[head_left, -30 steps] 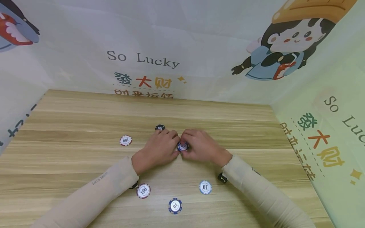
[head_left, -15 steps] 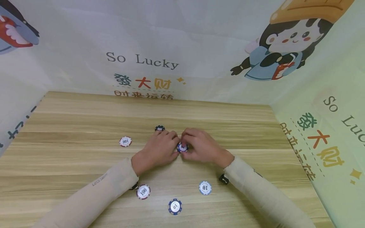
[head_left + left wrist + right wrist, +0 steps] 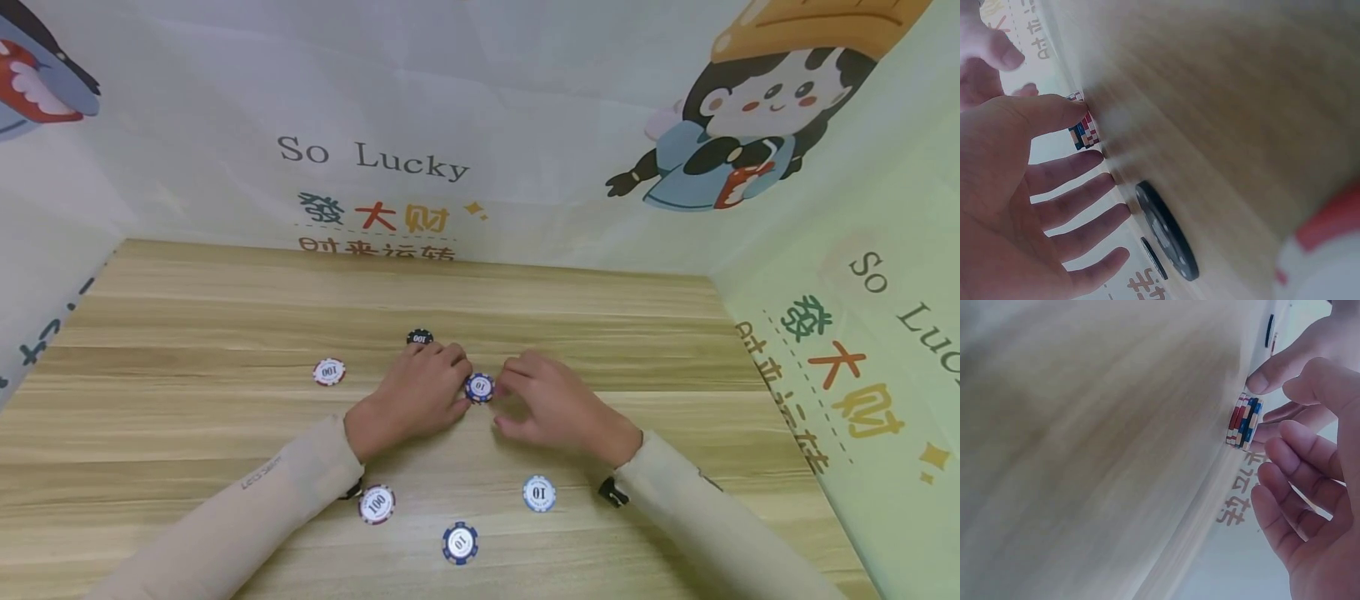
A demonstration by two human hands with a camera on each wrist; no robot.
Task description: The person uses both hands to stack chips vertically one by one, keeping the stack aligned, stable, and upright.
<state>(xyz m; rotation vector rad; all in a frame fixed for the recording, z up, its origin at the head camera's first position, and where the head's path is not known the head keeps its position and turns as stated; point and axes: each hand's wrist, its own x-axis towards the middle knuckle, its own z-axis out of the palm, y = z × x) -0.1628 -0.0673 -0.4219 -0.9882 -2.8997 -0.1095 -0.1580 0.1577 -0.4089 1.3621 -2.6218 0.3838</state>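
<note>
A short stack of poker chips (image 3: 480, 387), topped by a blue chip marked 10, stands on the wooden table between the hands. My left hand (image 3: 416, 392) holds the stack's left side between thumb and fingers; its other fingers reach down to the table. In the right wrist view the stack (image 3: 1244, 422) shows red, white, blue and black edges. My right hand (image 3: 558, 408) is just to the right of the stack, holding nothing, thumb and fingers spread apart. Beyond the left fingers lies a black 100 chip (image 3: 420, 337). The left wrist view shows a nearer black chip (image 3: 1167, 231) beside the fingertips.
A red-and-white 100 chip (image 3: 329, 372) lies left of the left hand. Nearer the body are another 100 chip (image 3: 377, 504), a blue 10 chip (image 3: 460, 543) and a light-blue 10 chip (image 3: 539, 493). Printed cloth walls (image 3: 525, 100) enclose the table (image 3: 225, 333).
My right hand has let go of the top blue chip and drawn back to the right, its fingers spreading. The blue chip stays on the stack; my left hand has barely moved.
</note>
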